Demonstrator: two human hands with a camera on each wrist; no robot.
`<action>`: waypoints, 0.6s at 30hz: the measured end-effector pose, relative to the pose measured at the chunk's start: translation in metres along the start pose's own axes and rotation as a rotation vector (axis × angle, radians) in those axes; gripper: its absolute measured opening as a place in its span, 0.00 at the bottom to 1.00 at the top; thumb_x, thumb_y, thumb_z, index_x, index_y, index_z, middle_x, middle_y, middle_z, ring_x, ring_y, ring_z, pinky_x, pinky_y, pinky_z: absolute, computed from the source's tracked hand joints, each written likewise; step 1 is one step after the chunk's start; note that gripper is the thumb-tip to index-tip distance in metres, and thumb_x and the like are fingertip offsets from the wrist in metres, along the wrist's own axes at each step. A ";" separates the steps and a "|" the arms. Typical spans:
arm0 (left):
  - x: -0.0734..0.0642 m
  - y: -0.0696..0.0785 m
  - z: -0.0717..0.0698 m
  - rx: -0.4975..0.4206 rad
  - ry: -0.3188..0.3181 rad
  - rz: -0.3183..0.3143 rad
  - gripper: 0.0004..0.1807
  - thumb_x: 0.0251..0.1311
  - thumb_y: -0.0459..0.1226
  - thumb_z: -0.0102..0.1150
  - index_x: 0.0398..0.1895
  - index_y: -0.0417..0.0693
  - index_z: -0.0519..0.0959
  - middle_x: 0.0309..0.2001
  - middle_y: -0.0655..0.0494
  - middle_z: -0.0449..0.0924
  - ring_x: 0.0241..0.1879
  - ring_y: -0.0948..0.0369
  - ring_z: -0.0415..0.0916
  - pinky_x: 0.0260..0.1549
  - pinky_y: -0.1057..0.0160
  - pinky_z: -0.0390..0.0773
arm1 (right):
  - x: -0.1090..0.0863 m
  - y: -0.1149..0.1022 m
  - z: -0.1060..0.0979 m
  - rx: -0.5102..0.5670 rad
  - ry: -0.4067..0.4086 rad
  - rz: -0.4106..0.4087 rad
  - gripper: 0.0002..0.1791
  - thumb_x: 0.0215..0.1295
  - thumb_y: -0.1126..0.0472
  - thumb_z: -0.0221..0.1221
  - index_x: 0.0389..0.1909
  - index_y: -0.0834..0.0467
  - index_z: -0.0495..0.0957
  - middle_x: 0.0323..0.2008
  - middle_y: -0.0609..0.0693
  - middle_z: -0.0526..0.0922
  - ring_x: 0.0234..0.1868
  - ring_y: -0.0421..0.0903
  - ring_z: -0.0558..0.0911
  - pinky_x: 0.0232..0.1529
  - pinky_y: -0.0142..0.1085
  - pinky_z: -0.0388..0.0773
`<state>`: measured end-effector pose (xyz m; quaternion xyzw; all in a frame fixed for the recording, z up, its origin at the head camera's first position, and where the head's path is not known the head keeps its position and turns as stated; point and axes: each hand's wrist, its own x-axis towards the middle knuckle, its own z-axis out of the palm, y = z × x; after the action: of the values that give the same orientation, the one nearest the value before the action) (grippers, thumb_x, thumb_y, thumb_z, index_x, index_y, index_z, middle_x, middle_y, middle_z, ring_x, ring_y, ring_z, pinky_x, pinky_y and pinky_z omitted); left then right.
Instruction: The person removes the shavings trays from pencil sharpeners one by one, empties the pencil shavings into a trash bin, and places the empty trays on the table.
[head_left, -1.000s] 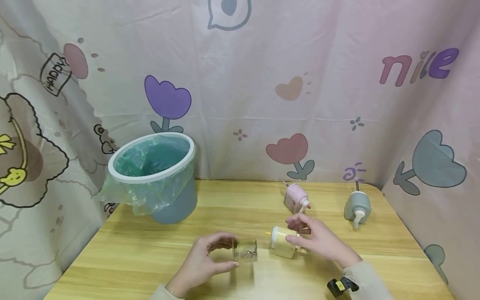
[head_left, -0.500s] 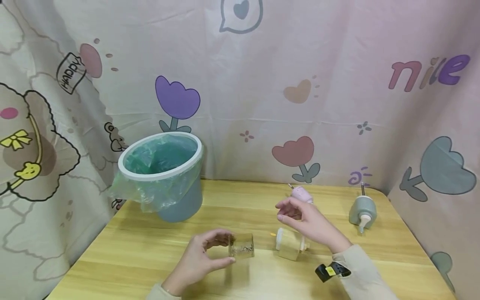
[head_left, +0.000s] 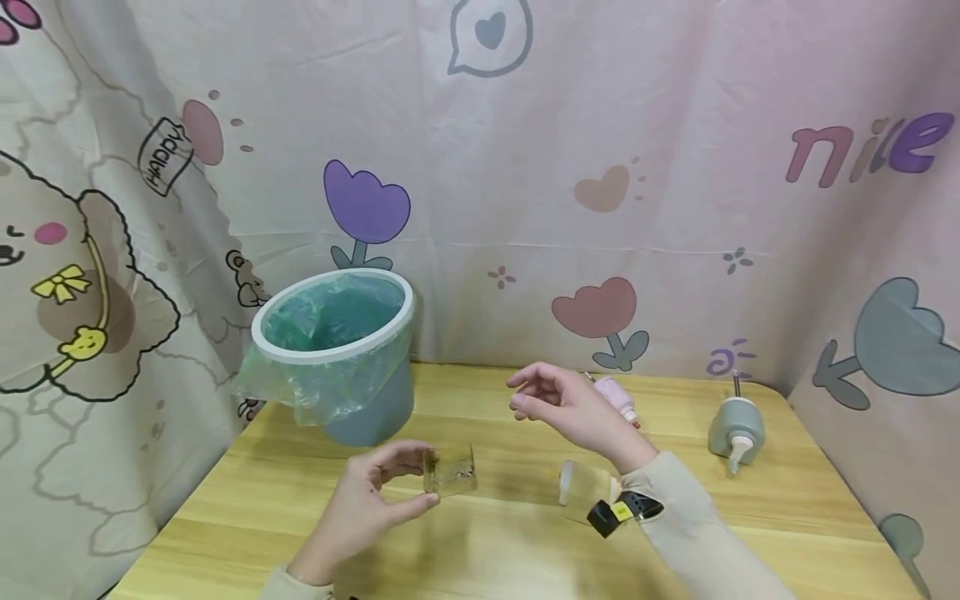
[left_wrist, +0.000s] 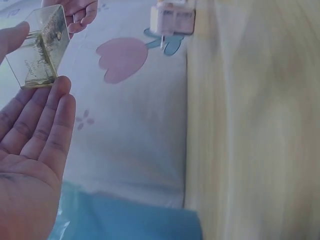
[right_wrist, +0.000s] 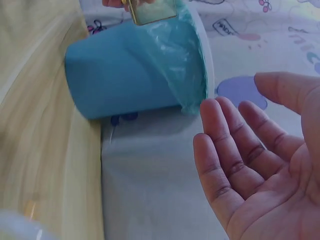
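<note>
My left hand [head_left: 360, 508] holds a small clear, yellowish shavings drawer [head_left: 450, 472] between thumb and fingertips, above the table. In the left wrist view, dark shavings [left_wrist: 50, 37] cling along one side of this drawer [left_wrist: 30, 60]. My right hand [head_left: 573, 408] is raised over the table's middle with nothing in it; its fingers [right_wrist: 220, 165] are loosely bent in the right wrist view. Below the right forearm, a yellow crank pencil sharpener [head_left: 587, 490] lies on the table, partly hidden by the wrist camera.
A blue trash bin [head_left: 375, 412] with a green bag liner over its white rim stands at the back left. A pink sharpener [head_left: 617, 396] lies behind my right forearm, and a grey sharpener [head_left: 737, 427] stands at the right. A printed curtain [head_left: 465, 200] hangs behind the table.
My right hand has left the yellow sharpener and moved up and left. My left hand has shifted left with the drawer, nearer the bin, and the drawer is slightly tilted.
</note>
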<state>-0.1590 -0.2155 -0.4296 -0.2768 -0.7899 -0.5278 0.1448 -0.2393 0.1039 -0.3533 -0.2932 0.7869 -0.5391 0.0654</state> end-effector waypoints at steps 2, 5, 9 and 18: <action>-0.001 0.001 -0.007 0.015 0.021 -0.002 0.26 0.55 0.29 0.81 0.57 0.43 0.84 0.49 0.54 0.91 0.47 0.64 0.88 0.50 0.64 0.89 | 0.007 -0.005 0.003 0.016 -0.005 0.006 0.17 0.78 0.57 0.63 0.61 0.60 0.79 0.46 0.56 0.89 0.47 0.53 0.90 0.52 0.37 0.89; -0.001 0.004 -0.019 0.031 0.046 -0.025 0.26 0.54 0.28 0.81 0.57 0.41 0.84 0.49 0.52 0.91 0.47 0.64 0.87 0.50 0.65 0.88 | 0.017 -0.011 0.009 0.035 -0.011 0.005 0.17 0.79 0.59 0.62 0.61 0.62 0.79 0.46 0.59 0.89 0.45 0.49 0.91 0.52 0.39 0.89; -0.001 0.008 -0.033 0.041 0.079 -0.050 0.27 0.54 0.27 0.81 0.59 0.39 0.83 0.49 0.47 0.90 0.48 0.65 0.87 0.52 0.67 0.88 | 0.033 -0.016 0.016 0.061 -0.005 0.022 0.17 0.79 0.60 0.62 0.61 0.65 0.78 0.47 0.61 0.89 0.44 0.48 0.91 0.53 0.44 0.89; 0.004 0.019 -0.066 0.090 0.168 -0.014 0.30 0.52 0.20 0.78 0.60 0.41 0.83 0.50 0.57 0.91 0.48 0.68 0.87 0.49 0.70 0.87 | 0.068 -0.032 0.030 0.015 0.032 0.057 0.15 0.79 0.56 0.62 0.57 0.63 0.80 0.44 0.60 0.89 0.42 0.48 0.91 0.50 0.45 0.90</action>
<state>-0.1552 -0.2688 -0.3863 -0.2191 -0.7997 -0.5141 0.2193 -0.2703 0.0358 -0.3228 -0.2617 0.7917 -0.5475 0.0703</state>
